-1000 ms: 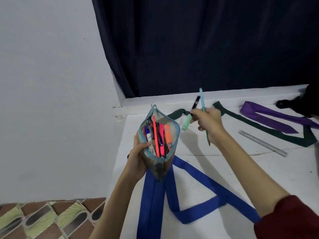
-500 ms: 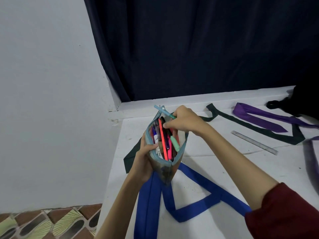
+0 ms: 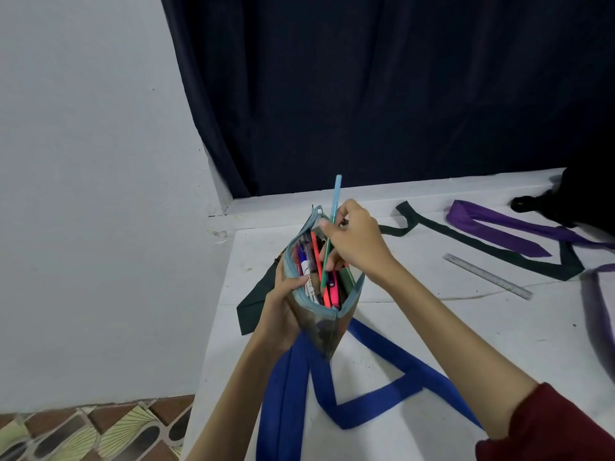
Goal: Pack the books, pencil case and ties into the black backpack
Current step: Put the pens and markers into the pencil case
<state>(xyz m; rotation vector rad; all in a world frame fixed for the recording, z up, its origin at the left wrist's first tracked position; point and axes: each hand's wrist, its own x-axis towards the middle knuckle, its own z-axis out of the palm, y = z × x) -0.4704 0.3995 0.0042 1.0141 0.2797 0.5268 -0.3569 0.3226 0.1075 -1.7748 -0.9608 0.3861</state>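
My left hand (image 3: 283, 307) grips the side of an open, blue-trimmed pencil case (image 3: 319, 324), held upright above the white table and full of pens and markers. My right hand (image 3: 356, 241) is at the case's mouth and pinches a light blue pencil (image 3: 334, 207), whose lower end is inside the case. A blue tie (image 3: 359, 387) lies on the table under the case. A dark green tie (image 3: 499, 251) and a purple tie (image 3: 499, 227) lie further right. The black backpack (image 3: 579, 201) shows only partly at the right edge. No books are in view.
A metal ruler (image 3: 487, 276) lies on the white table (image 3: 466, 344) right of my right arm. Another purple strip (image 3: 599, 311) runs along the right edge. A dark curtain hangs behind; a white wall and patterned floor tiles (image 3: 83, 434) are to the left.
My right hand brought the blue pencil and a mint marker from above the table to the case. The marker is now inside, and the pencil stands upright with its lower end in the case.
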